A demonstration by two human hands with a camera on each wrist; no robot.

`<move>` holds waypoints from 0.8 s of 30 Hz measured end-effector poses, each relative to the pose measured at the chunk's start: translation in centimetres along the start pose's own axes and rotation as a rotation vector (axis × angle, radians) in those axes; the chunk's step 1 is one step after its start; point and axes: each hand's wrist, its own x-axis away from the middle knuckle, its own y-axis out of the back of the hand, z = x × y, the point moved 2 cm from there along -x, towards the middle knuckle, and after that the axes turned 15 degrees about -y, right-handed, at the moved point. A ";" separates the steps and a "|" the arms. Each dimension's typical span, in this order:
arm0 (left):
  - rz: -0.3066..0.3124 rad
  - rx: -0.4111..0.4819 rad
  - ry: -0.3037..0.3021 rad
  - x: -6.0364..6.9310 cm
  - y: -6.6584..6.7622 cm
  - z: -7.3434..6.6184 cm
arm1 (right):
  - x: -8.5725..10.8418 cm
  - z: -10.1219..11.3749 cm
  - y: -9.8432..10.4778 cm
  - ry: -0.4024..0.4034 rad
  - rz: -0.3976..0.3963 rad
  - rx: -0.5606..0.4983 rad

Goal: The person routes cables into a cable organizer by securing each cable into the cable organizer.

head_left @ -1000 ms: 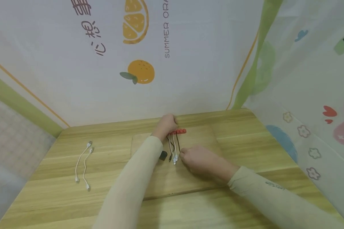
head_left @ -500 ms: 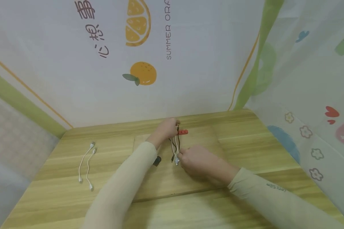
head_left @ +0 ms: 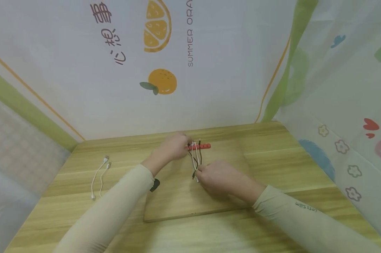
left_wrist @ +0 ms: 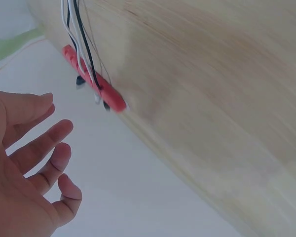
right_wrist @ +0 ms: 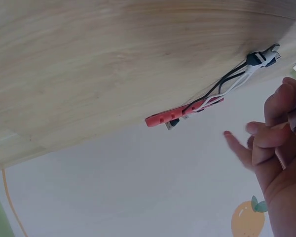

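- the left hand is by one end of the red clip; the head view hides most of its fingertips, while the left wrist view shows the fingers loosely bent, spread apart and holding nothing, with a gap between them and the clip.
- the right hand is at the lower ends of the cables; in the head view its fingertips overlap them, in the right wrist view its fingers are bent. whether it pinches a cable, i cannot tell.
- the clip lies near the far edge of the board, black and white cables running across it.
- the lower plugs are partly behind the right hand in the head view; the right wrist view shows black and white ones bunched together.
- the left wrist view shows dark and white upper plugs jutting past the clip; the right wrist view adds a metal tip.
- only the head view shows two loose white leads on the table, well apart from the board, one running behind the left sleeve.
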 end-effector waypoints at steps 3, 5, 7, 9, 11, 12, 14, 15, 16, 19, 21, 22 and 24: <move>0.004 -0.023 0.001 1.6 0.6 0.4 | -0.2 0.3 0.0 0.000 0.020 -0.001; 0.008 -0.027 0.010 2.7 1.1 0.7 | -0.4 0.5 0.0 -0.003 0.047 0.004; 0.015 -0.024 0.033 3.8 1.7 1.2 | -0.6 0.8 0.0 -0.010 0.082 0.006; 0.022 -0.026 0.060 4.8 2.2 1.7 | -0.9 1.1 0.1 -0.014 0.102 0.004; 0.026 -0.022 0.089 5.8 2.8 2.3 | -1.2 1.4 0.3 -0.013 0.110 -0.002; 0.026 -0.022 0.102 6.3 3.1 2.6 | -1.3 1.6 0.3 -0.008 0.109 -0.006; 0.023 -0.016 0.119 7.2 3.7 3.3 | -1.6 2.0 0.5 0.006 0.096 -0.001; 0.018 -0.009 0.128 7.7 4.0 3.6 | -1.8 2.2 0.6 0.015 0.089 0.006; 0.014 0.000 0.136 8.2 4.2 4.0 | -2.0 2.4 0.6 0.024 0.083 0.014; 0.003 0.004 0.159 9.9 4.9 5.1 | -2.6 3.1 0.8 0.055 0.067 0.044; 0.005 0.006 0.188 11.2 5.2 6.0 | -3.1 3.7 0.9 0.084 0.046 0.065; 0.008 0.012 0.205 11.8 5.4 6.4 | -3.3 4.0 1.0 0.101 0.034 0.074; 0.013 0.018 0.239 13.1 5.5 7.5 | -3.8 4.7 1.2 0.128 0.003 0.095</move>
